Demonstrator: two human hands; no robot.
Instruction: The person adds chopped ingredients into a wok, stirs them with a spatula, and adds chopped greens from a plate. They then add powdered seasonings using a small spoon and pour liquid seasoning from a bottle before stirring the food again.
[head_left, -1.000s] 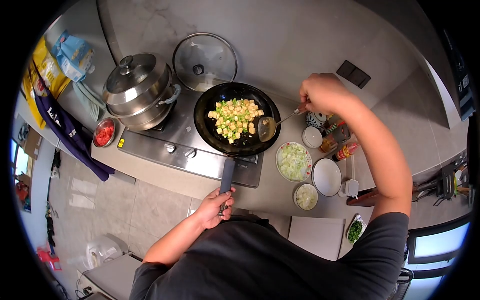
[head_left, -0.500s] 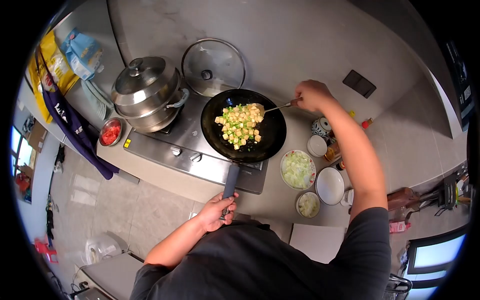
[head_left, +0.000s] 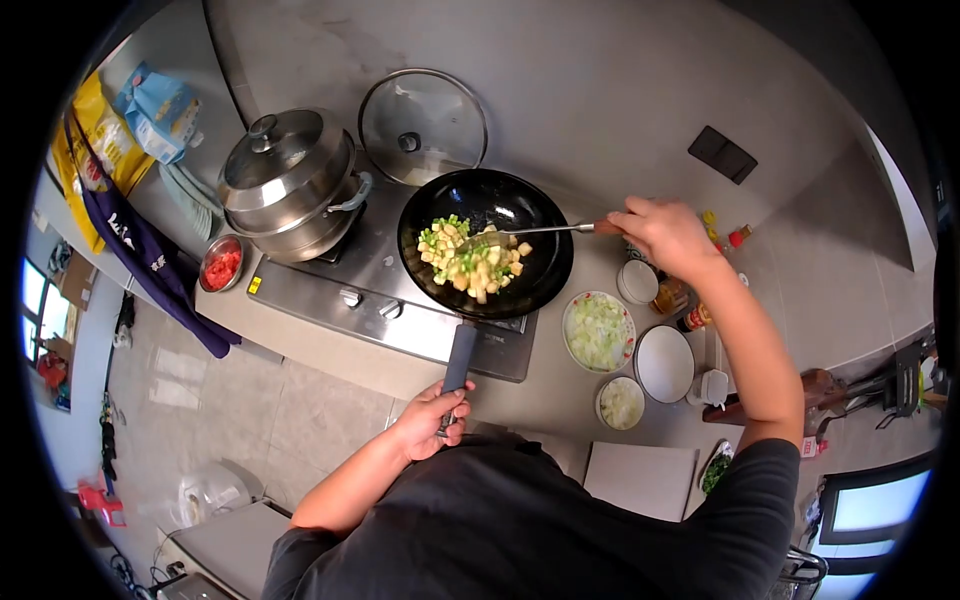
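A black wok [head_left: 535, 275] sits on the right side of the steel stove, its handle [head_left: 460, 360] toward my body. My left hand [head_left: 432, 420] is wrapped round that handle. Pale cubes mixed with chopped green pieces [head_left: 490, 270] lie in the left and lower part of the wok. My right hand [head_left: 665, 235] grips the wooden end of a metal spatula [head_left: 560, 229] from the right. The spatula's head is among the cubes, partly hidden by them.
A steel steamer pot [head_left: 290, 185] and a glass lid [head_left: 425, 125] stand left and behind. Red chopped food fills a small bowl [head_left: 222, 264]. On the right are a plate of chopped greens [head_left: 598, 330], an empty white bowl [head_left: 664, 364], a smaller filled bowl [head_left: 620, 403] and bottles [head_left: 670, 296].
The spatula has swept left from the wok's right side into the cubes, which are now more to the left and lower. My right hand has moved lower. My left hand keeps its hold.
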